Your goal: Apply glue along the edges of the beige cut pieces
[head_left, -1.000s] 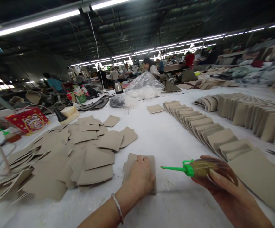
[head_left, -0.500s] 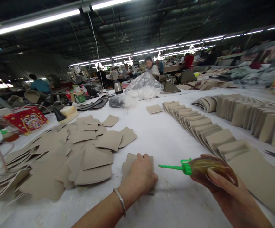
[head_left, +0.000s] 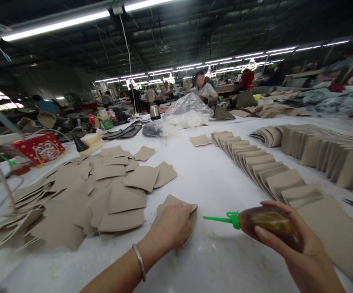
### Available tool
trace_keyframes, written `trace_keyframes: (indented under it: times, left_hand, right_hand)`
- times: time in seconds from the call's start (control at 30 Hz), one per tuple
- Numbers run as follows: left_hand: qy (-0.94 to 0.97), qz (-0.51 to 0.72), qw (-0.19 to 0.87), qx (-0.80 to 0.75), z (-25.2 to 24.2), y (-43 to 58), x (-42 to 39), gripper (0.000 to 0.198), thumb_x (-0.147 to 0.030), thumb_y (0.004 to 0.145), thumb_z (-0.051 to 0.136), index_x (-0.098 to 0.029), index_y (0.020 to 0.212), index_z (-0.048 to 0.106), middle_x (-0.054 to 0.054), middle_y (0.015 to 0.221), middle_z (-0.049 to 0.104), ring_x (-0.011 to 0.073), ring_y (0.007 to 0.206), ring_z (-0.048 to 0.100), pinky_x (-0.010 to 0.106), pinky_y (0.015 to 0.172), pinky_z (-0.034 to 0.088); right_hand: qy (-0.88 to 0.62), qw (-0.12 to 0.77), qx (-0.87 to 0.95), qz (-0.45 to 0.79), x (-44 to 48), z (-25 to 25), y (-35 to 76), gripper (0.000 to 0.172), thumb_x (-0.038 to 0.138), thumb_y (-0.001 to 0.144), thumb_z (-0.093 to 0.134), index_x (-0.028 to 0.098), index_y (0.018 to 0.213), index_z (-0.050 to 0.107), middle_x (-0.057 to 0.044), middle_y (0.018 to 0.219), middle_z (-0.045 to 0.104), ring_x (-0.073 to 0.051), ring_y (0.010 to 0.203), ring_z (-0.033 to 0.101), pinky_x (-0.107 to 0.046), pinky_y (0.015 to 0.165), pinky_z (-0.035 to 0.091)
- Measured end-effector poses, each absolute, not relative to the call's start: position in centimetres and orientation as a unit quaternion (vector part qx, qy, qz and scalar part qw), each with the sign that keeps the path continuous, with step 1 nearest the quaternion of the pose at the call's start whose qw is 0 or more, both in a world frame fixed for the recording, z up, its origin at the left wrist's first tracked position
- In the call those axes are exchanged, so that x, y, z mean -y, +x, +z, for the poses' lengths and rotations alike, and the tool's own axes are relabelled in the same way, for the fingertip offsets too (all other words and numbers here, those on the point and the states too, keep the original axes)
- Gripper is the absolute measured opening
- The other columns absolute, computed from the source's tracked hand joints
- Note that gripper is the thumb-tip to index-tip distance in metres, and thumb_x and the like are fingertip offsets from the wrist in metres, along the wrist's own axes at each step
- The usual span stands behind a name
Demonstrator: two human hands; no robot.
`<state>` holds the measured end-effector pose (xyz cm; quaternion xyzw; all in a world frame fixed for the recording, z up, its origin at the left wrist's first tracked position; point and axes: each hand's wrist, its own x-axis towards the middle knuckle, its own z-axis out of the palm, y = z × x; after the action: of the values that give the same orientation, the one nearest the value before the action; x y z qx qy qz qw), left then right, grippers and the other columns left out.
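So, left hand (head_left: 174, 226) palm-down, fingers closed on piece (head_left: 168, 200); right hand (head_left: 306, 244) wrapped round level bottle (head_left: 268, 221), nozzle (head_left: 217, 219) toward piece. Piece between pile (head_left: 127, 200) and row (head_left: 258, 159) on white table (head_left: 208, 175); dark roof (head_left: 191, 38), lit tubes (head_left: 56, 25).

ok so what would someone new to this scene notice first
Probably the bright green nozzle of the brown squeeze bottle, held in the right hand at lower right and pointing left. Next, the loose heap of beige pieces spread across the left of the white table, in contrast with the overlapping row on the right. Farther back at left, the patterned red box stands out.
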<state>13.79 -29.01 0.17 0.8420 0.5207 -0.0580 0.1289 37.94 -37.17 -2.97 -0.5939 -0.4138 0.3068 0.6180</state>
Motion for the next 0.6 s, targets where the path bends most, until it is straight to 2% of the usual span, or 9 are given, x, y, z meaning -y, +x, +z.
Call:
trace_keyframes:
  times: [0.1, 0.23, 0.33, 0.47, 0.6]
  left_hand:
    - [0.854, -0.038, 0.135, -0.502, -0.3, 13.2, 28.9, 0.051, -0.015, 0.08, 0.041, -0.03, 0.125, 0.059, 0.009, 0.101, 0.072, 0.0292, 0.09, 0.066, 0.04, 0.076, 0.049]
    - [0.86, -0.02, 0.136, -0.492, -0.3, 13.2, 29.1, 0.049, -0.016, 0.079, 0.04, -0.027, 0.123, 0.06, 0.01, 0.098, 0.071, 0.0285, 0.085, 0.066, 0.038, 0.073, 0.049]
    - [0.856, -0.018, 0.145, -0.495, 0.0, 13.2, 29.3, 0.045, -0.017, 0.08, 0.04, -0.027, 0.119, 0.062, 0.009, 0.095, 0.07, 0.0268, 0.083, 0.066, 0.035, 0.071, 0.049]
    - [0.851, -0.015, 0.157, -0.5, -0.1, 13.2, 29.2, 0.039, -0.017, 0.081, 0.04, -0.026, 0.111, 0.063, 0.008, 0.093, 0.069, 0.0258, 0.083, 0.065, 0.034, 0.071, 0.048]
    - [0.852, -0.006, 0.159, -0.498, -0.8, 13.0, 29.1, 0.037, -0.018, 0.082, 0.04, -0.025, 0.11, 0.062, 0.009, 0.093, 0.068, 0.0268, 0.082, 0.065, 0.034, 0.07, 0.048]
  right_hand:
    - [-0.631, 0.537, 0.506, 0.239, 36.8, -2.5, 37.0, 0.06, 0.055, 0.065, 0.08, 0.027, 0.114, 0.058, -0.003, 0.097, 0.068, -0.028, 0.084, 0.068, -0.034, 0.074, 0.055]
    - [-0.633, 0.484, 0.581, 0.166, 36.3, -1.7, 35.9, 0.05, 0.055, 0.076, 0.072, 0.027, 0.114, 0.056, -0.002, 0.098, 0.065, -0.025, 0.082, 0.065, -0.034, 0.074, 0.051]
    - [-0.622, 0.442, 0.635, 0.122, 35.7, -1.5, 35.5, 0.051, 0.055, 0.078, 0.071, 0.027, 0.117, 0.054, -0.003, 0.101, 0.064, -0.025, 0.084, 0.064, -0.035, 0.075, 0.05]
    - [-0.608, 0.421, 0.671, 0.055, 34.9, -1.5, 35.2, 0.047, 0.054, 0.08, 0.069, 0.028, 0.117, 0.053, -0.004, 0.1, 0.064, -0.025, 0.083, 0.063, -0.037, 0.075, 0.049]
    - [-0.598, 0.412, 0.687, 0.025, 34.7, -1.5, 34.7, 0.043, 0.052, 0.082, 0.068, 0.029, 0.116, 0.053, -0.002, 0.101, 0.063, -0.024, 0.082, 0.063, -0.035, 0.074, 0.048]
